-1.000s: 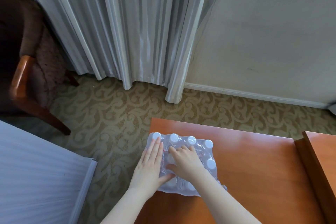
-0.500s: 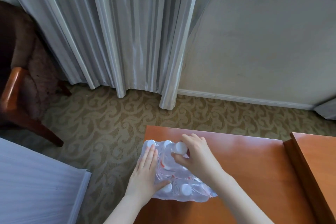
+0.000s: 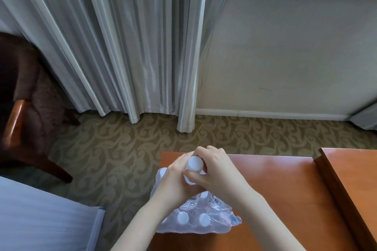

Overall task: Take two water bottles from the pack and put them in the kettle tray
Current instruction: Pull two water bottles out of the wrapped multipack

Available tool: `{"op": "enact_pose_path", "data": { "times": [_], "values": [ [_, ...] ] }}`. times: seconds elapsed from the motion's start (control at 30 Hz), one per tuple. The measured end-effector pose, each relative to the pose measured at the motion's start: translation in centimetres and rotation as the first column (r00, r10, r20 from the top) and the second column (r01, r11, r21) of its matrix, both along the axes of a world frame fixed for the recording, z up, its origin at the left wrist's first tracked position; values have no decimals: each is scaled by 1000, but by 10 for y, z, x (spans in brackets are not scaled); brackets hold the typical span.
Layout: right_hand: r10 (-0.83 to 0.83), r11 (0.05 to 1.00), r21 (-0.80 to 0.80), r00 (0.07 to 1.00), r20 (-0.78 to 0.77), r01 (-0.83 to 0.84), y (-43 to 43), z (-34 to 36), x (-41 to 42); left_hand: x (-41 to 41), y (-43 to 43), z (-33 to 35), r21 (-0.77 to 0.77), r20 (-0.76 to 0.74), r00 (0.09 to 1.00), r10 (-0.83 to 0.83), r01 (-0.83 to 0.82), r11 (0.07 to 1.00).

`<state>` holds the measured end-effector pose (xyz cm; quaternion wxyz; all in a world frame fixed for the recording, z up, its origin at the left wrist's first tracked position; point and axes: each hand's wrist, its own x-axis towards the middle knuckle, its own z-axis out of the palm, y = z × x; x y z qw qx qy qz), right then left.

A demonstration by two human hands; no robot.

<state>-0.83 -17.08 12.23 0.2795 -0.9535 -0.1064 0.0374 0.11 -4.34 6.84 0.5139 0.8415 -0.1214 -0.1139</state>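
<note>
A shrink-wrapped pack [image 3: 206, 220] of white-capped water bottles lies on the near left part of an orange wooden table [image 3: 275, 189]. One water bottle [image 3: 195, 163] stands raised above the pack, its white cap showing between my hands. My right hand [image 3: 218, 173] wraps around its neck from the right. My left hand [image 3: 175, 181] is curled against the same bottle from the left, above the pack. The bottle's body is hidden by my hands. No kettle tray is in view.
A second, higher wooden surface [image 3: 355, 179] borders the table on the right. Left of the table is patterned carpet [image 3: 114, 159], a white bed corner [image 3: 40, 220] and a dark armchair [image 3: 22, 108]. Grey curtains [image 3: 122, 47] and a beige wall stand behind.
My right hand has lifted one bottle up out of the pack. My left hand has left the top of the pack and closed against that bottle. The camera tilted upward.
</note>
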Motion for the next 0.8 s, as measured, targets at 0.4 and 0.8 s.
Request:
{"op": "enact_pose_path", "data": {
  "times": [0.4,0.8],
  "values": [
    [-267,904,389,946,186,179,-18,-7,-5,2,9,9,-58,130,980,152,-145,988],
    [158,765,-595,967,-198,-247,-29,-166,-12,13,31,4,-91,63,972,227,-221,971]
  ]
}}
